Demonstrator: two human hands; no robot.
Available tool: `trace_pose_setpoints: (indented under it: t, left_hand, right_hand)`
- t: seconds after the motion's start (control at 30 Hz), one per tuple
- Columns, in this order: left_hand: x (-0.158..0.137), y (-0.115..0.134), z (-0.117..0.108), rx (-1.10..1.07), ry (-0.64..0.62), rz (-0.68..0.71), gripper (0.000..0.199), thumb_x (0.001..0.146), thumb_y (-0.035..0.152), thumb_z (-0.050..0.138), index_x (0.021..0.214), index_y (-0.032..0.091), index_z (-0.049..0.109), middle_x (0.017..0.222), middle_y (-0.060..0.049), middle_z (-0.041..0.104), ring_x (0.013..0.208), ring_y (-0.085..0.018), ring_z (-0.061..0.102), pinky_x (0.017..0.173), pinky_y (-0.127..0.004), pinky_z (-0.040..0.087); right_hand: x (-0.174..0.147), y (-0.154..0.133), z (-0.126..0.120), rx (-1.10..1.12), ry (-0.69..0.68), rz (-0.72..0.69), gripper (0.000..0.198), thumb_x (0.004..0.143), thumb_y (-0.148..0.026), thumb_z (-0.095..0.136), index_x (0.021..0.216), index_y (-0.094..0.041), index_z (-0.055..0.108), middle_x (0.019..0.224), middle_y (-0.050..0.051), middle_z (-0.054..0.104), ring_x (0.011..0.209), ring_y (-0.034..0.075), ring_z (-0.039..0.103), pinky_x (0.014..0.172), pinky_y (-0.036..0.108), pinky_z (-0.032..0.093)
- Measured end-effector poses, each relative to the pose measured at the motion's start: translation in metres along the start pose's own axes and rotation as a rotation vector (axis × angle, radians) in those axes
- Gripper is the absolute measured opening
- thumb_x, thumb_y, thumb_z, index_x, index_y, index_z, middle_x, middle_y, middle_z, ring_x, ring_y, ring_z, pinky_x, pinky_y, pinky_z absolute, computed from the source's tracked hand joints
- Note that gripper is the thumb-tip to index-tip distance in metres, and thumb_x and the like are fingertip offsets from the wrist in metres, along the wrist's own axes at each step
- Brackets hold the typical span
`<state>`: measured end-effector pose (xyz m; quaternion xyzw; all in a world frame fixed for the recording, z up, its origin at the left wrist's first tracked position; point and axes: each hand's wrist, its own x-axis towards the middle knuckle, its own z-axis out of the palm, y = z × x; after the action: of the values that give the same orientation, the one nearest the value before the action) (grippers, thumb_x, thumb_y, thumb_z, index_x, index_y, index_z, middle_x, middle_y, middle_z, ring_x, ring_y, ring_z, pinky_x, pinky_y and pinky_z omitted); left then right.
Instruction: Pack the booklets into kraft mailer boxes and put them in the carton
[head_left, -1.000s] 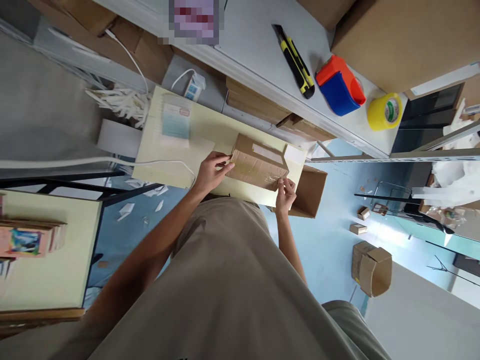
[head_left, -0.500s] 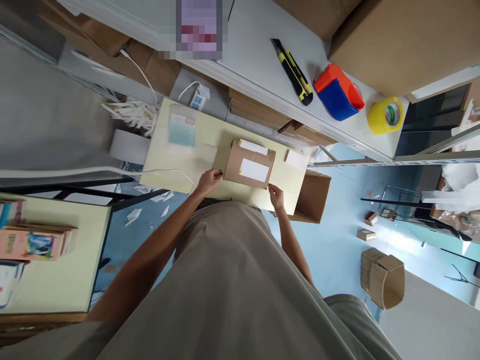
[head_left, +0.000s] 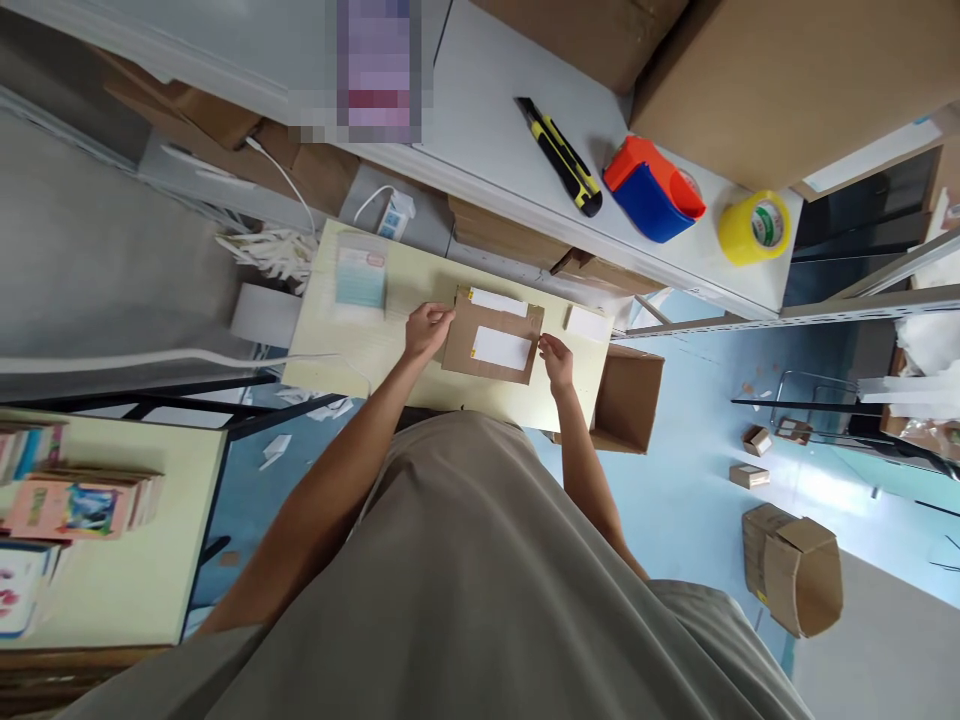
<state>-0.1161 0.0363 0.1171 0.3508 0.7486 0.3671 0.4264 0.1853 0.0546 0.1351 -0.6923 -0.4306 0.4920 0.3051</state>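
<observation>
A brown cardboard box (head_left: 463, 345) with two white labels rests on the pale yellow table (head_left: 405, 385) in front of me. My left hand (head_left: 427, 330) is at its upper left edge, thumb and fingers pinched together on the cardboard. At the right edge, my right hand (head_left: 556, 360) pinches the box's side in the same way. What exactly lies between the fingertips is small and partly hidden. Left of the box is a blue-and-white printed packet (head_left: 361, 277) in clear wrapping. A small white slip (head_left: 588, 323) lies to the right.
A shelf (head_left: 480, 75) above carries a yellow-black utility knife (head_left: 560, 158), a red-blue tape dispenser (head_left: 652, 190) and a yellow tape roll (head_left: 753, 228). An open carton (head_left: 628, 400) stands beyond the table's right end. Books (head_left: 82, 505) lie on another table at left.
Both hands have moved up along the box's sides, from near its lower corners. The left hand has gone farther, to the upper left edge. The camera view has shifted slightly.
</observation>
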Motion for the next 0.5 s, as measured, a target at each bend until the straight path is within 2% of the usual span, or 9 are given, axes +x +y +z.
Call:
trace_pose_setpoints:
  t: [0.1,0.3,0.4,0.5]
  left_hand:
    - [-0.011,0.01,-0.006,-0.03,0.092,-0.027,0.047,0.093,0.048,0.069,0.127,0.017,0.079,0.115,-0.012,0.085,0.115,-0.027,0.078,0.1,-0.035,0.061]
    - [-0.047,0.028,-0.022,-0.082,0.085,0.038,0.062,0.106,0.07,0.055,0.138,0.019,0.075,0.127,-0.014,0.083,0.122,-0.027,0.077,0.096,-0.033,0.06]
    - [-0.054,0.026,-0.021,0.007,0.083,0.01,0.068,0.101,0.073,0.066,0.142,0.019,0.074,0.123,-0.014,0.084,0.117,-0.028,0.078,0.096,-0.035,0.06]
    - [-0.052,0.015,-0.017,0.125,0.055,-0.112,0.072,0.089,0.069,0.083,0.141,0.02,0.075,0.113,-0.013,0.086,0.111,-0.033,0.08,0.096,-0.039,0.059]
  right_hand:
    - [-0.015,-0.016,-0.01,0.006,0.01,-0.07,0.06,0.096,-0.069,0.071,0.126,-0.018,0.084,0.14,0.018,0.083,0.122,0.028,0.076,0.101,0.042,0.063]
    - [-0.047,-0.041,-0.027,0.001,0.004,-0.135,0.073,0.105,-0.079,0.057,0.136,-0.018,0.081,0.143,0.018,0.082,0.125,0.03,0.075,0.1,0.042,0.061]
    - [-0.049,-0.039,-0.023,-0.054,-0.005,-0.104,0.08,0.102,-0.086,0.056,0.133,-0.017,0.082,0.138,0.018,0.083,0.125,0.032,0.075,0.1,0.042,0.061]
    - [-0.045,-0.031,-0.016,-0.144,-0.03,-0.052,0.081,0.098,-0.091,0.057,0.12,-0.018,0.084,0.127,0.018,0.086,0.121,0.033,0.077,0.101,0.042,0.06]
